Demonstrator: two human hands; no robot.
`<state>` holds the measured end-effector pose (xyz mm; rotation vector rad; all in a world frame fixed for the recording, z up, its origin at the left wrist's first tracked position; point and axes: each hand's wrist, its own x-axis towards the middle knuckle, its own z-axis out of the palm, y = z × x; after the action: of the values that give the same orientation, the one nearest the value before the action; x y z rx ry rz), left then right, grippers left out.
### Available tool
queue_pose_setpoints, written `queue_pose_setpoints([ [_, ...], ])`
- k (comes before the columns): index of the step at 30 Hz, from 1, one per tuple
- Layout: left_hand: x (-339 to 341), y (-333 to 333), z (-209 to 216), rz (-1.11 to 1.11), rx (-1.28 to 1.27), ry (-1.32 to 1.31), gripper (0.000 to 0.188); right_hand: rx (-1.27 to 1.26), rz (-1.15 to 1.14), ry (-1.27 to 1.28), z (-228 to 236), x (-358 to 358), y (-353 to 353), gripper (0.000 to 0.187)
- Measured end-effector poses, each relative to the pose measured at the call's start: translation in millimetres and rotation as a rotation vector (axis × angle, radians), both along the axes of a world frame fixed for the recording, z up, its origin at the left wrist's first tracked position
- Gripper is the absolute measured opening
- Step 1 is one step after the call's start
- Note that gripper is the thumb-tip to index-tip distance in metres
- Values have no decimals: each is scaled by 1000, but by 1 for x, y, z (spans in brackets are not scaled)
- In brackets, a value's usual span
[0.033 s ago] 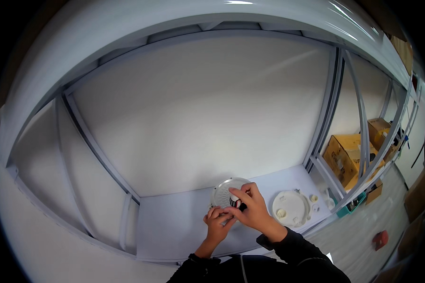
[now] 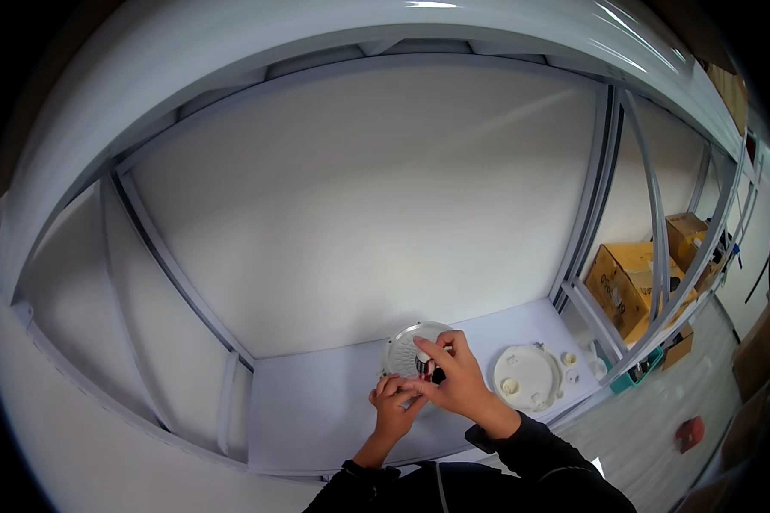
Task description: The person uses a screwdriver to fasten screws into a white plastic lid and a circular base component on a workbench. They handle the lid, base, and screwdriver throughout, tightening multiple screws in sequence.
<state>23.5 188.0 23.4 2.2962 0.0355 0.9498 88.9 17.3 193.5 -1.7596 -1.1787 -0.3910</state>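
Observation:
A round white ribbed part with a metallic rim (image 2: 399, 351) is on the white worktop in front of me, partly covered by my hands. Over its near side, my right hand (image 2: 464, 382) pinches a small rounded piece in white, dark and red (image 2: 424, 365) between thumb and fingers. Its exact kind is too small to tell. My left hand (image 2: 392, 409) has its fingers bent, close against my right thumb at the part's near edge. Whatever those left fingers grip is hidden.
Right of my hands lies a shallow round white housing (image 2: 530, 366), with small cream fittings (image 2: 569, 359) beside it. A metal frame surrounds the white worktop (image 2: 308, 419). Cardboard boxes (image 2: 629, 286), a teal crate (image 2: 637, 374) and a red object (image 2: 690, 434) are beyond it, right.
The small piece in my right hand has turned slightly, showing more red now. Both hands keep nearly the same place.

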Motion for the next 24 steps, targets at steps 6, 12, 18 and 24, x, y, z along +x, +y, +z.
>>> queue_pose_setpoints([
  [6, -4, 6, 0, -19, 9, -4, 20, 39, 117, 40, 3, 2, 9, 76],
  [12, -3, 5, 2, -31, 3, 11, 21, -13, -67, -62, 8, -4, 8, 70],
  [18, -1, 9, -1, -20, 22, -15, 19, 32, 25, -72, 8, -1, 15, 67],
  [24, 1, 6, 6, -30, 15, -2, 16, 66, -38, -89, 5, -6, 11, 64],
])
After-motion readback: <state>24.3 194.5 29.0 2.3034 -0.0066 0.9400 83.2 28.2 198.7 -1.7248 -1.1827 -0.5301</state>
